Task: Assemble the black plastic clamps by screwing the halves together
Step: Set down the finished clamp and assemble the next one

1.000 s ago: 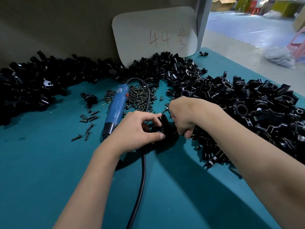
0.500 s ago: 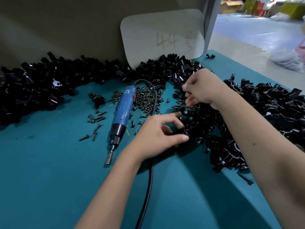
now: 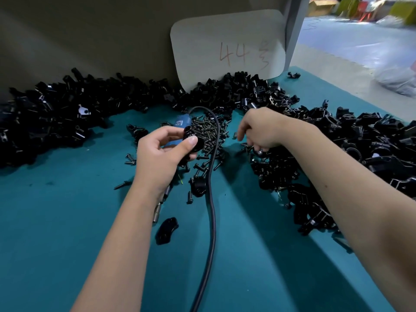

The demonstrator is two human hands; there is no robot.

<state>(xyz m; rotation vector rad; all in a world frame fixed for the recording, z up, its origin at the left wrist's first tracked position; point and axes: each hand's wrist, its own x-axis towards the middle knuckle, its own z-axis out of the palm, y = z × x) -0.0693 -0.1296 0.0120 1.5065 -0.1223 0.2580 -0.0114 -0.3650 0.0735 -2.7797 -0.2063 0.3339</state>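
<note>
My left hand is raised over the teal table and pinches a black clamp part between thumb and fingers. My right hand hangs, fingers curled downward, over the near edge of the right-hand clamp pile. Whatever it holds is hidden. Loose dark screws lie heaped between my hands. The blue electric screwdriver lies under my left hand, mostly covered, with its metal tip showing by my forearm.
More black clamp parts are heaped at the left and along the back. The black cable runs toward me down the middle. A clamp piece and a flat black part lie near it. A white board marked 44 leans on the wall.
My left hand has lifted off the table with a clamp part and moved left over the screwdriver. My right hand has come down from the back pile to the edge of the right pile.
</note>
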